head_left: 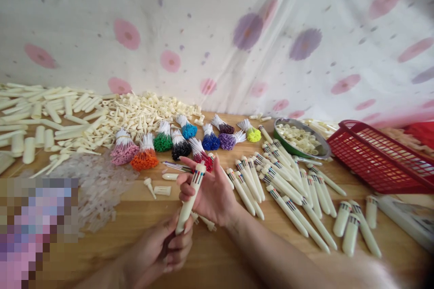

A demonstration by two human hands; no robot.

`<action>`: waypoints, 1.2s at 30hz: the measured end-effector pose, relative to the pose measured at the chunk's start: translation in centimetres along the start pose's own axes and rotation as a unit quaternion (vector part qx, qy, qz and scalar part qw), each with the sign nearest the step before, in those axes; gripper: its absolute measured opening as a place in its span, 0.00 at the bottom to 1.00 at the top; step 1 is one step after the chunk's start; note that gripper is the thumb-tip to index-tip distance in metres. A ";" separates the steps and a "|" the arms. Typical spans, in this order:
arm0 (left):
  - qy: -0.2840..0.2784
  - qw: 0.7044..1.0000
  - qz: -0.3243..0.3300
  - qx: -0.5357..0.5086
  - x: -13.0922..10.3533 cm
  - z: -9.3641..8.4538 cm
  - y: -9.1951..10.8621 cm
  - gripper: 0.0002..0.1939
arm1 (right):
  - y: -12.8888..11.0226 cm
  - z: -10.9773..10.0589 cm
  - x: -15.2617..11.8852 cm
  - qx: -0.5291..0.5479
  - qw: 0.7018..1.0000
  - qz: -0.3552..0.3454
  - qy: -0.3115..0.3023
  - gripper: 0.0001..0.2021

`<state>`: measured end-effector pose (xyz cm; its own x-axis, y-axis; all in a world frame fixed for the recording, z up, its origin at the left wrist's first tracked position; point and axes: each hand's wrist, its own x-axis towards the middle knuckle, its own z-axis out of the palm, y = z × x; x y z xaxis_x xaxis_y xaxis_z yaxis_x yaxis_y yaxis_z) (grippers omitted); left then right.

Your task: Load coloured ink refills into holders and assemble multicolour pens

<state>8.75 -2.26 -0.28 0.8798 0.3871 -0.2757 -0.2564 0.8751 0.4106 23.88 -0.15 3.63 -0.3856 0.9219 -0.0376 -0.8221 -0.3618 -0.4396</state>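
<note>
Low in the middle of the head view, my left hand [162, 246] is closed around the lower barrel of a cream multicolour pen [189, 203]. The pen stands tilted, its end with coloured sliders pointing up. Behind its upper part is my right hand [213, 192], palm toward me. The right fingers pass behind the barrel and the thumb stands apart from it; whether they touch the pen I cannot tell. Just beyond lie several thin refills [176, 166], a cream pen barrel [170, 176], and a small slotted cream part [162, 190].
Bundles of coloured sliders [163, 137] form an arc behind the hands. Cream parts [145, 110] and clear plastic pieces [98, 189] heap at left. Multicolour pens [281, 183] spread rightward, near a green-sided bowl [283, 144] and red basket [369, 158]. A flowered sheet [203, 31] hangs behind.
</note>
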 end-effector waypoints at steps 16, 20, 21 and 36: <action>0.133 0.952 0.118 0.248 0.2 0.0 -0.8 0.19 | 0.2 0.4 0.0 -0.071 0.993 -0.076 0.057 0.17; 0.131 0.954 0.128 0.237 0.2 -0.4 -1.1 0.19 | 0.8 0.5 -0.1 -0.093 0.988 -0.104 0.066 0.14; 0.132 0.955 0.129 0.232 0.2 -0.5 -1.2 0.19 | 0.8 0.5 -0.1 -0.095 0.988 -0.104 0.064 0.14; 0.122 0.955 0.118 0.245 0.5 -0.2 -1.2 0.20 | 0.0 0.3 0.0 -0.062 0.997 -0.038 0.019 0.23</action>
<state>9.45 -3.06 -1.13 0.6867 0.6644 -0.2951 -0.1650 0.5378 0.8267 23.78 -0.22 3.86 -0.3066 0.9513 -0.0321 -0.7896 -0.2731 -0.5495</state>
